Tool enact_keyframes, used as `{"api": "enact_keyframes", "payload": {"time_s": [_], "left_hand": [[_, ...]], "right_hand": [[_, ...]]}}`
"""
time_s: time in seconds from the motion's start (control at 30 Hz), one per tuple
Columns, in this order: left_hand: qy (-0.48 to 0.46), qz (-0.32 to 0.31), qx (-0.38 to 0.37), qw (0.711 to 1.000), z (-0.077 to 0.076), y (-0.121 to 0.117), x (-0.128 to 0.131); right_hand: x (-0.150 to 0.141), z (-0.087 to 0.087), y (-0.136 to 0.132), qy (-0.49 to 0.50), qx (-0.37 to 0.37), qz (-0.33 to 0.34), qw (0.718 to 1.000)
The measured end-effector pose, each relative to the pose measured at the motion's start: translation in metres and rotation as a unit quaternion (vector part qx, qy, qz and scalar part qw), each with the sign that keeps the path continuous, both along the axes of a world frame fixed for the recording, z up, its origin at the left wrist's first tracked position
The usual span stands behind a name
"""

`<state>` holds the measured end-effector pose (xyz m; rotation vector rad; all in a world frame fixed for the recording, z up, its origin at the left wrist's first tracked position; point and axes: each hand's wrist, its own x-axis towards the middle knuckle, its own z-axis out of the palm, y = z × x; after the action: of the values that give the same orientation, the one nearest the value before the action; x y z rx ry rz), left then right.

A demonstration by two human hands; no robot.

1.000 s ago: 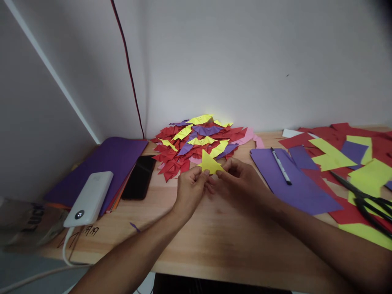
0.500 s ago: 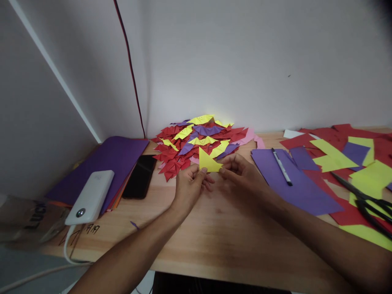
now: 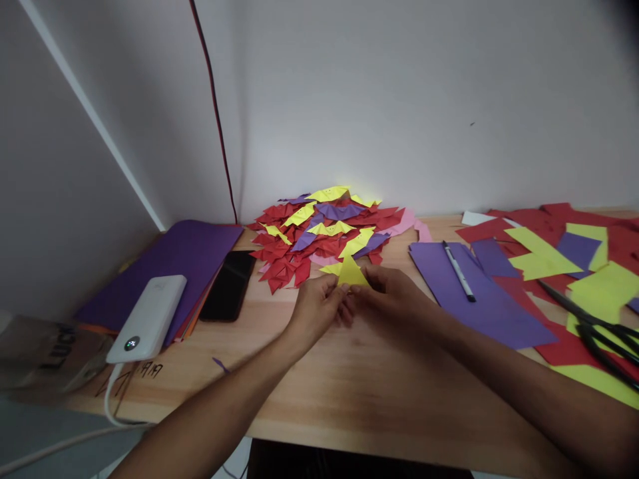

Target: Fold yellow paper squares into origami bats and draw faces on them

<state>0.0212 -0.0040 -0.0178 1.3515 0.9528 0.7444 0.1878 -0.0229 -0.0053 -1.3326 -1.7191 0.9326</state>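
Observation:
A small folded yellow paper piece (image 3: 348,273) is pinched between both hands just above the wooden desk (image 3: 349,386). My left hand (image 3: 317,309) grips its left lower edge with fingers closed. My right hand (image 3: 389,303) pinches its right side, fingers curled together. Only a small yellow triangle shows above the fingertips. Right behind it lies a heap of folded paper shapes (image 3: 324,233) in red, yellow, purple and pink.
A white power bank (image 3: 148,318) with a cable lies on a purple paper stack (image 3: 170,266), beside a black phone (image 3: 229,286). On the right are purple, red and yellow sheets, a pen (image 3: 459,269) and black scissors (image 3: 594,322).
The yellow piece has been turned and drawn lower between the fingers, so less of it shows. Both hands have closed in together.

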Motion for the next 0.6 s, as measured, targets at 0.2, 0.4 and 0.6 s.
{"api": "enact_keyframes", "payload": {"time_s": [0.2,0.4,0.6], "left_hand": [[0.091,0.020,0.099,0.991,0.0049,0.0035,-0.0064],[0.139,0.042,0.156,0.977,0.0076,-0.0012,-0.0071],[0.120,0.017,0.138,0.983,0.0059,0.0012,-0.0067]], "right_hand": [[0.0010,-0.0023,-0.0002,-0.056,0.001,0.011,0.998],[0.0050,-0.0058,0.0044,-0.044,-0.050,0.050,0.997],[0.0049,-0.0052,0.0067,0.002,-0.078,0.060,0.995]]}}
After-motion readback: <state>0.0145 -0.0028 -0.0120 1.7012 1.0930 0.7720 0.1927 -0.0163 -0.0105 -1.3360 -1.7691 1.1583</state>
